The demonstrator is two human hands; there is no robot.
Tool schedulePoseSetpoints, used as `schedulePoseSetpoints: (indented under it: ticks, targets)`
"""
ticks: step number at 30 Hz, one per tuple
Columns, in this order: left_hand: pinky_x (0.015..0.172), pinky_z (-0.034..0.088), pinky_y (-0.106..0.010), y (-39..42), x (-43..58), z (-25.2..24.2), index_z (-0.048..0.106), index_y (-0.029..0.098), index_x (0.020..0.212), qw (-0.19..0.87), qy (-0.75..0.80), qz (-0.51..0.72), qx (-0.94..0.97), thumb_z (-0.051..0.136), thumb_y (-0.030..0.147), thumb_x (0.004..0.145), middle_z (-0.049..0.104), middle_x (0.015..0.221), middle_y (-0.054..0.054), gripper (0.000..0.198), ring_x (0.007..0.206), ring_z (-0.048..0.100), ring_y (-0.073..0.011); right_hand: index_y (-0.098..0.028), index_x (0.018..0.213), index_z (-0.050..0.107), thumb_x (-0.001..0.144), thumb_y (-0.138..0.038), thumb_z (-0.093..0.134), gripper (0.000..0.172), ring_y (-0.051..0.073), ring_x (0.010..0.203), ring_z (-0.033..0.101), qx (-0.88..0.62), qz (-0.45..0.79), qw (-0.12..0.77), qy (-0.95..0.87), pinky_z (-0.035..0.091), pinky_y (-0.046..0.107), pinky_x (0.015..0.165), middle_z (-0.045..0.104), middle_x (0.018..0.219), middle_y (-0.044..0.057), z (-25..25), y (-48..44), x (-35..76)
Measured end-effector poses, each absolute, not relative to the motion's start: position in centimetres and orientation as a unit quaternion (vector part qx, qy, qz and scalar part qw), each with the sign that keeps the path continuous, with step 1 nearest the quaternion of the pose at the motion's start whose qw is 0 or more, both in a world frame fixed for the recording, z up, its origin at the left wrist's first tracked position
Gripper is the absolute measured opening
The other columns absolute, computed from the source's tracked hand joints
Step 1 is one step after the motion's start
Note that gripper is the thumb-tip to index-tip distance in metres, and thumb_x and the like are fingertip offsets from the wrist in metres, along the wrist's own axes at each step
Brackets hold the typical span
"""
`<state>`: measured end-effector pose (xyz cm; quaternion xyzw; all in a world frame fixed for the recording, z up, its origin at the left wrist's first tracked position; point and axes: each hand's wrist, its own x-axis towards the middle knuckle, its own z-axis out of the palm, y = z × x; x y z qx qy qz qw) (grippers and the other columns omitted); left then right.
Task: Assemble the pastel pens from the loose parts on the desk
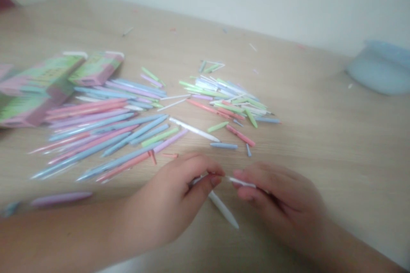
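Near the bottom middle, my left hand (pixel 179 200) is closed, thumb and forefinger pinched. A white pen barrel (pixel 226 212) passes behind its thumb and slants down to the right. My right hand (pixel 285 200) is closed on a slim white pen part (pixel 243 182), held between thumb and fingers. The thin end of that part points at my left fingertips; blur hides whether they touch. Just beyond the hands lie a white pen (pixel 194 129), a blue pen piece (pixel 223 146) and a red pen piece (pixel 240 135).
Many pastel pens (pixel 112 132) are spread at the left beside printed boxes (pixel 96 68). A pile of loose pen parts and refills (pixel 224 94) lies in the centre. A purple pen (pixel 62 198) is by my left forearm. A light blue pouch-like item (pixel 379 68) sits far right near the wall.
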<state>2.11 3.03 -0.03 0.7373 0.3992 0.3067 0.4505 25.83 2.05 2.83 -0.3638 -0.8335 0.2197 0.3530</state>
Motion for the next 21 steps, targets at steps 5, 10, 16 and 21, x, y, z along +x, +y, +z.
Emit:
schedulePoseSetpoints:
  ticks: [5, 10, 16, 21]
  targets:
    - [0.093, 0.051, -0.021, 3.1, 2.1, -0.2, 0.072, 0.031, 0.110, 0.449, 0.399, 0.308, 0.738, 0.058, 0.019, 0.106, 0.076, 0.108, 0.009, 0.020, 0.103, 0.068, -0.0111, -0.030, 0.127, 0.073, 0.106, -0.030, 0.066, 0.021, 0.018, 0.076, 0.076, -0.354, 0.219, 0.347, -0.840, 0.061, 0.028, 0.068, 0.081, 0.093, 0.001, 2.9, 2.3, 26.0]
    - [0.094, 0.051, -0.021, 3.1, 2.1, -0.1, 0.072, 0.032, 0.112, 0.453, 0.397, 0.310, 0.736, 0.058, 0.019, 0.106, 0.076, 0.109, 0.008, 0.021, 0.103, 0.069, -0.0111, -0.028, 0.127, 0.073, 0.107, -0.030, 0.065, 0.021, 0.019, 0.079, 0.077, -0.358, 0.235, 0.330, -0.841, 0.060, 0.028, 0.068, 0.082, 0.095, 0.003, 2.7, 2.2, 26.1]
    - [0.091, 0.053, -0.025, 3.1, 2.1, 0.1, 0.072, 0.027, 0.097, 0.447, 0.400, 0.311, 0.737, 0.059, 0.019, 0.104, 0.076, 0.099, 0.005, 0.017, 0.094, 0.068, -0.0140, -0.026, 0.131, 0.072, 0.107, -0.029, 0.067, 0.025, 0.018, 0.079, 0.075, -0.342, 0.281, 0.337, -0.831, 0.058, 0.028, 0.070, 0.081, 0.096, 0.003, 1.7, 2.3, 25.9]
    - [0.091, 0.053, -0.025, 3.2, 2.1, 0.0, 0.073, 0.029, 0.106, 0.457, 0.395, 0.306, 0.736, 0.058, 0.022, 0.106, 0.077, 0.104, 0.004, 0.017, 0.098, 0.070, -0.0155, -0.031, 0.143, 0.067, 0.109, -0.033, 0.063, 0.034, 0.021, 0.087, 0.075, -0.338, 0.303, 0.329, -0.828, 0.060, 0.031, 0.075, 0.079, 0.094, 0.004, 1.8, 2.4, 25.9]
